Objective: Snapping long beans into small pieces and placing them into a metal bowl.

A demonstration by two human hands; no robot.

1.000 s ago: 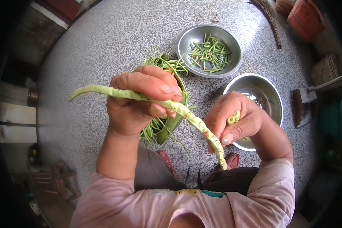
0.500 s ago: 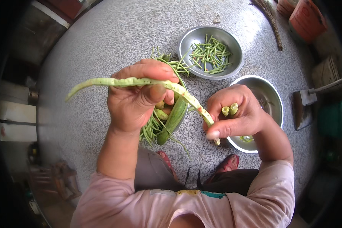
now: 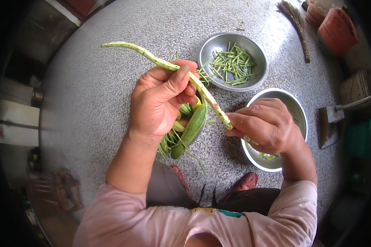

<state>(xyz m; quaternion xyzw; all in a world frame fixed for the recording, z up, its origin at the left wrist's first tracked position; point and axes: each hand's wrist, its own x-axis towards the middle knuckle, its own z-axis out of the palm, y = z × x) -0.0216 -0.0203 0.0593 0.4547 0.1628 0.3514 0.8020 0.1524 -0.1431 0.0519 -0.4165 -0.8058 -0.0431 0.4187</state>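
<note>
My left hand (image 3: 154, 103) pinches a long pale green bean (image 3: 206, 94), spotted with dark and reddish marks, near its middle; the free end curves up to the left. My right hand (image 3: 270, 123) grips the bean's lower right end between thumb and fingers. Short cut bean pieces (image 3: 247, 138) stick out from beneath its curled fingers. Below my left hand, partly hidden by it, a bowl on the floor holds long beans and green cucumbers (image 3: 190, 131). A steel bowl (image 3: 240, 88) of cut bean pieces (image 3: 233, 66) stands farther off. Under my right hand sits another steel bowl (image 3: 272, 168) with some green scraps (image 3: 269, 156).
The floor (image 3: 103, 82) is speckled grey. A straw broom (image 3: 297, 31) lies at the far right, near an orange-red bag (image 3: 338, 33). A long-handled dustpan (image 3: 330, 119) stands at the right. My red shoes (image 3: 247, 181) are close below the bowls.
Both hands have shifted; my left hand has gone up and right, tilting the bean more steeply. My right hand has turned, so its fingers cover more of the cut pieces.
</note>
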